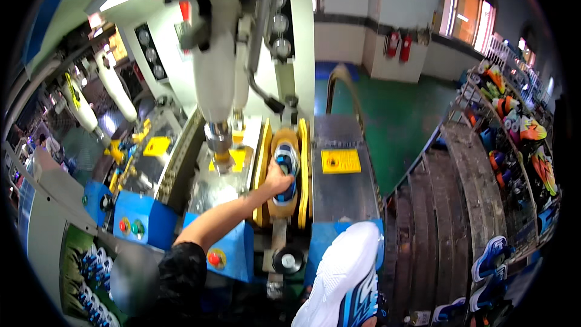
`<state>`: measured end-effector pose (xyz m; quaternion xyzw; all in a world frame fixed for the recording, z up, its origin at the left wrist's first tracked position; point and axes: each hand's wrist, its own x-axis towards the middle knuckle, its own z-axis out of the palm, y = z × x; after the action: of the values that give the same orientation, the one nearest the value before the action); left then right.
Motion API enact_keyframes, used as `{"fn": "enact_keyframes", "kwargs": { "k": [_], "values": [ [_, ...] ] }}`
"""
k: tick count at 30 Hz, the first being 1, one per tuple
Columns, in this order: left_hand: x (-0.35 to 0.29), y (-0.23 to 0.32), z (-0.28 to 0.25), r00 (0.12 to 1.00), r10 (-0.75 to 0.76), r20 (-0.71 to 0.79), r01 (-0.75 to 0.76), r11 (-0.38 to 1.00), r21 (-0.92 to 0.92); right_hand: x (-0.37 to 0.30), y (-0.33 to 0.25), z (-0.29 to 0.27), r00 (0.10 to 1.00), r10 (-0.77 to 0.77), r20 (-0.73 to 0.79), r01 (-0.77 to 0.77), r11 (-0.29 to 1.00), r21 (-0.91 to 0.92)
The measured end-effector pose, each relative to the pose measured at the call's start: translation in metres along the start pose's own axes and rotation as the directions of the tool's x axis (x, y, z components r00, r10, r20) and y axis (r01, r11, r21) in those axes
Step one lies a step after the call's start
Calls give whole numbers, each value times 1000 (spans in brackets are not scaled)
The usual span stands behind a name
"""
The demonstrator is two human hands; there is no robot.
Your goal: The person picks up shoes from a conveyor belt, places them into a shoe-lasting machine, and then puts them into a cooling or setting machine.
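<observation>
My left hand (279, 178) reaches forward and grips a blue, black and white sneaker (287, 160). That sneaker sits upright in a press cradle (278, 209), between two yellow side pads (304, 172). Close to me, at the lower right, a second sneaker (345, 272) is held up with its white sole toward me and its blue-and-black patterned side showing. Only a bit of my right hand (368, 322) shows at the bottom edge, closed on this sneaker; most of its fingers are hidden.
A white press head with a metal tip (218, 136) hangs left of the cradle. Blue control boxes (145, 218) with buttons line the machine's front. At right stand brown slatted shelves (423, 224) and a rack of colourful shoes (532, 130). More sneakers (94, 284) lie at lower left.
</observation>
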<state>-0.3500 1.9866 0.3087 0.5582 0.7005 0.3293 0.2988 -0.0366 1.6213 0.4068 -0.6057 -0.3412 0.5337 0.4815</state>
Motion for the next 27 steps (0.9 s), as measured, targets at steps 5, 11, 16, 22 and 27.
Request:
{"fn": "enact_keyframes", "kwargs": {
  "k": [5,11,16,22,27],
  "values": [
    [-56,122,-112,881,-204,427,355,882,-310,17,-13,14,999,15,-29,-15,1000,9],
    [-310,58,-226,936,-149,319,351,478,-805,133,-88,84,887,243,393,-341,919,199],
    [-478,-15,-225,852,-484,-197,-26,337,-941,298,-144,233,866,256,429,-90,924,-371],
    [-592,-81,-191,316,-915,-251,148,309,-939,286,-61,347,867,-388,313,413,208,-886],
    [-558,-101,-192,286,-953,-98,200,159,-967,314,-92,301,889,-292,352,457,588,-667]
  ]
}}
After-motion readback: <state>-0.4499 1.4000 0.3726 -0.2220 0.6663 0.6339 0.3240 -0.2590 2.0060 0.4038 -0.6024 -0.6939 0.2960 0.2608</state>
